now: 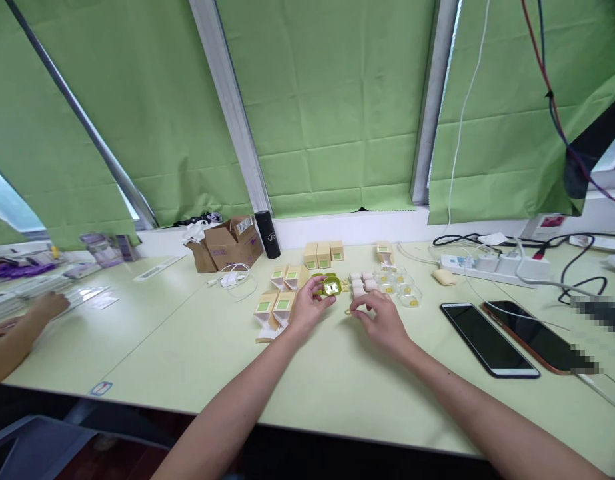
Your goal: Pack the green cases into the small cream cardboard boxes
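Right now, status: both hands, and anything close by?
Left hand holding small olive-green open case. Right hand pinching small yellow ring-like piece, apart from case. Small pinkish-white blocks close beyond right hand.

Pale green table, small boxes, two phones, power strip, cardboard carton

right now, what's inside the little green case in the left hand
Inside the green case, a pale area with dark marks shows, the marks too small to identify. Anything beneath that area is covered.
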A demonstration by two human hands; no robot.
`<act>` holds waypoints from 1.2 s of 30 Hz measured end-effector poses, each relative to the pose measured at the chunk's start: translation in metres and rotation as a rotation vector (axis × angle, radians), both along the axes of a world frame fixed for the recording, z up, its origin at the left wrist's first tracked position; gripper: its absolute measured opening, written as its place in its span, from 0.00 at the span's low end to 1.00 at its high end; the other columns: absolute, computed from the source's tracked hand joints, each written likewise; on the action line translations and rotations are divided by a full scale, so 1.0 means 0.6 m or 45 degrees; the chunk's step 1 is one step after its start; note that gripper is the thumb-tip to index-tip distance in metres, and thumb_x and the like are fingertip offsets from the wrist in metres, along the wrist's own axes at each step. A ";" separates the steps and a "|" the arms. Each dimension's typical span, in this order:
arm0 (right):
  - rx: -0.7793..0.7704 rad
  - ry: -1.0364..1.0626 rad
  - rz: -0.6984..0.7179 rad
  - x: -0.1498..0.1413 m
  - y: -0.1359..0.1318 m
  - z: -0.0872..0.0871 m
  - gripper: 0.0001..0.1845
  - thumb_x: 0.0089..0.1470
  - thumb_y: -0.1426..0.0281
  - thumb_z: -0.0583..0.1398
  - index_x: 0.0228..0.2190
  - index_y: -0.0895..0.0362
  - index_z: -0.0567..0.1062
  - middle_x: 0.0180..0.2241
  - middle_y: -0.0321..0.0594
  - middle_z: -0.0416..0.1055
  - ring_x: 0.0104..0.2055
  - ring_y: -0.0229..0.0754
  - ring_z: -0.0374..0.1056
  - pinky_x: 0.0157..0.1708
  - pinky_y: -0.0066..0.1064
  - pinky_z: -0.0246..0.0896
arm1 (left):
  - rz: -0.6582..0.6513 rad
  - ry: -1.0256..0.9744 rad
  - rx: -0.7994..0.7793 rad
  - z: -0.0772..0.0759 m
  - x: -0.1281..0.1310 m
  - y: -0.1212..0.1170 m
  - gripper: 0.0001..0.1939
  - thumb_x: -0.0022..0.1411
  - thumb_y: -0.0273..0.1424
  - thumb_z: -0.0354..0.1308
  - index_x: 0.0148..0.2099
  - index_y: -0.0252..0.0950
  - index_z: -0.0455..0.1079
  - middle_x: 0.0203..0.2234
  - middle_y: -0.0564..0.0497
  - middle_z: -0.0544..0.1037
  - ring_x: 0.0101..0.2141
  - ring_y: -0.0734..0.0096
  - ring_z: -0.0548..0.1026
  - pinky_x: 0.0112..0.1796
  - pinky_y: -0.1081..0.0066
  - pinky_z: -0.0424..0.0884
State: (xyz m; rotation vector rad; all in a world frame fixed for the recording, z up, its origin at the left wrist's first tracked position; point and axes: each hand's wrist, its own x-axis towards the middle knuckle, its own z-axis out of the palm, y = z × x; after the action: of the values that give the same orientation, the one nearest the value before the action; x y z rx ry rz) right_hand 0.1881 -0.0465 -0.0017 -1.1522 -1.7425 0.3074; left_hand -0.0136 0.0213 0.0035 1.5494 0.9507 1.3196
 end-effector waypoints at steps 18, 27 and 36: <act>-0.613 1.183 0.294 0.029 0.006 0.038 0.24 0.39 0.51 0.75 0.31 0.56 0.81 0.28 0.38 0.72 0.22 0.31 0.48 0.21 0.27 0.41 | 0.014 0.323 0.171 0.026 0.020 -0.046 0.25 0.51 0.21 0.68 0.53 0.39 0.76 0.50 0.46 0.82 0.48 0.60 0.77 0.44 0.65 0.67; -0.766 1.225 0.149 0.034 0.014 0.027 0.31 0.32 0.46 0.77 0.23 0.58 0.75 0.20 0.30 0.60 0.21 0.29 0.48 0.18 0.23 0.37 | 0.016 0.397 0.145 0.031 0.022 -0.052 0.26 0.52 0.22 0.69 0.54 0.38 0.76 0.51 0.46 0.81 0.50 0.59 0.76 0.47 0.65 0.66; -0.487 1.070 0.230 0.021 0.009 0.033 0.28 0.38 0.51 0.75 0.37 0.55 0.81 0.29 0.37 0.75 0.25 0.37 0.67 0.22 0.28 0.62 | 0.011 0.361 0.177 0.027 0.022 -0.053 0.25 0.53 0.22 0.69 0.54 0.39 0.75 0.50 0.46 0.81 0.48 0.60 0.76 0.49 0.63 0.68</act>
State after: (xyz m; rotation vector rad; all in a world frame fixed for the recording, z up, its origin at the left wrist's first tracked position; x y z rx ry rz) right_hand 0.2009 -0.0414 0.0180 -0.9163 -1.0502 1.0995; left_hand -0.0003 -0.0104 0.0197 1.8773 1.0565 1.2135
